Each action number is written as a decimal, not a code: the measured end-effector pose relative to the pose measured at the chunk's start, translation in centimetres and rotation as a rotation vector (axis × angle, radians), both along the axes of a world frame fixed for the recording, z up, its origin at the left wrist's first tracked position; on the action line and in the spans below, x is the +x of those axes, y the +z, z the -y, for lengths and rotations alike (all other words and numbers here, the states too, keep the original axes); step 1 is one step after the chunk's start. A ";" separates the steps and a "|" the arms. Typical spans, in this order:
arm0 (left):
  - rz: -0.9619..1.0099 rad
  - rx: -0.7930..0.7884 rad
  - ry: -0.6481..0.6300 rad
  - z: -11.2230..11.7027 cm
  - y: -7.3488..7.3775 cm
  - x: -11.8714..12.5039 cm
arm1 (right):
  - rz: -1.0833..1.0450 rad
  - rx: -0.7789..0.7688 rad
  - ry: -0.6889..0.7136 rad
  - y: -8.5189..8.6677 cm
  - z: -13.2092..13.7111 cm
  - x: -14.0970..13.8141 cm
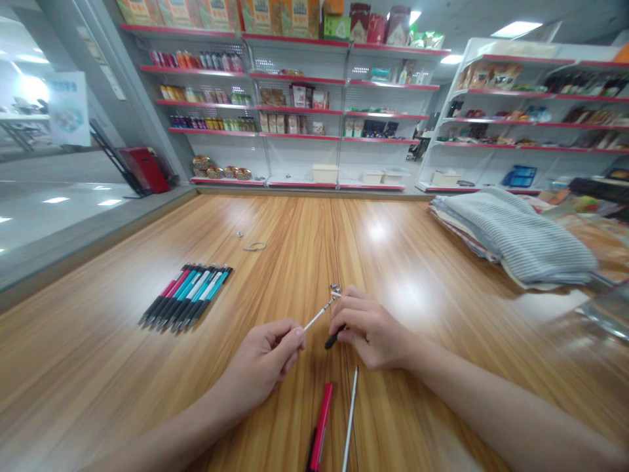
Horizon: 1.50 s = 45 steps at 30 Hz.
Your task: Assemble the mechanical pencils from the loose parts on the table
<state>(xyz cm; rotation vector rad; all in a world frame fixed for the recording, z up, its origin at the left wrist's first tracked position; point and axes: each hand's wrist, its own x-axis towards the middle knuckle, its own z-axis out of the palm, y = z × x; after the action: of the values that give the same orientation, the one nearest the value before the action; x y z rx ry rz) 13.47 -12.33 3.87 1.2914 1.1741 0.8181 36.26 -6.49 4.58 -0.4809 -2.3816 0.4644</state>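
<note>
My left hand [275, 354] pinches one end of a thin white pen refill [317, 316], which points up and to the right. The refill's far end comes close to the fingers of my right hand [371, 328]. Held in that right hand is a black pen grip [334, 338], its lower end sticking out under the fingers. Small metal pen parts [335, 287] lie just beyond the right fingertips, partly hidden. Closer to me, a red pen barrel [322, 419] rests on the table beside another white refill [350, 419].
A row of several red, blue and white pens [187, 296] lies at the left. Farther back are a small loop [255, 247] and a tiny metal piece [239, 234]. Folded striped cloth [521, 233] is stacked at the right. Stocked shelves [299, 78] stand behind the wooden table [295, 223].
</note>
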 end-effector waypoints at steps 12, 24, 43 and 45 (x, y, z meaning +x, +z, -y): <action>0.022 -0.024 0.000 0.1 -0.2 -0.1 | -0.347 -0.128 -0.407 -0.7 -0.4 0.2; -0.072 0.040 -0.056 0.2 0.1 -0.1 | -0.786 -0.912 -0.187 -2.0 -1.8 0.2; -0.240 0.155 -0.177 0.4 0.7 0.2 | -0.266 -0.653 -0.159 -0.3 1.4 -1.3; -0.240 0.170 -0.204 0.3 0.6 0.1 | -0.259 -0.628 -0.182 -0.3 1.6 -1.5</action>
<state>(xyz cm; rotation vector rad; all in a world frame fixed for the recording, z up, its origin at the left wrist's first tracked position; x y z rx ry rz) 13.59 -12.67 4.46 1.6557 1.1540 0.6360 34.74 -8.05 4.27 -0.8463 -1.8911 1.1225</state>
